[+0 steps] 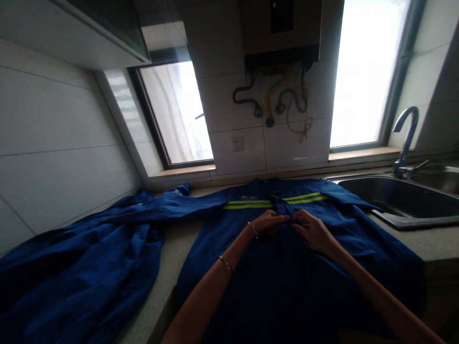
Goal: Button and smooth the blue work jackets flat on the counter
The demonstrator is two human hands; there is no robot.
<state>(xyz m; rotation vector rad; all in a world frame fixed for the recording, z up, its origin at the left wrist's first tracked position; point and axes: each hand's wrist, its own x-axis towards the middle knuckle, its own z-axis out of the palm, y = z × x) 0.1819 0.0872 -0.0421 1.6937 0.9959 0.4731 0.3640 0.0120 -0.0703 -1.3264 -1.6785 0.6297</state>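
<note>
A blue work jacket (pixel 229 243) with yellow-green stripes across the chest lies spread face up on the counter, its lower part hanging over the front edge. My left hand (pixel 268 221), with bracelets on the wrist and forearm, has its fingers closed on the jacket's front placket just below the stripes. From the other side, my right hand (pixel 312 230) pinches the same front opening with curled thumb and fingers. The two sets of fingertips are close together. Any button or fastener between them is too dark and small to make out.
Another heap of blue clothing (pixel 107 253) lies on the counter at the left. A steel sink (pixel 376 191) with a faucet (pixel 409 138) is at the right, near the jacket's sleeve. A water heater (pixel 281 33) with pipes hangs on the tiled wall between two windows.
</note>
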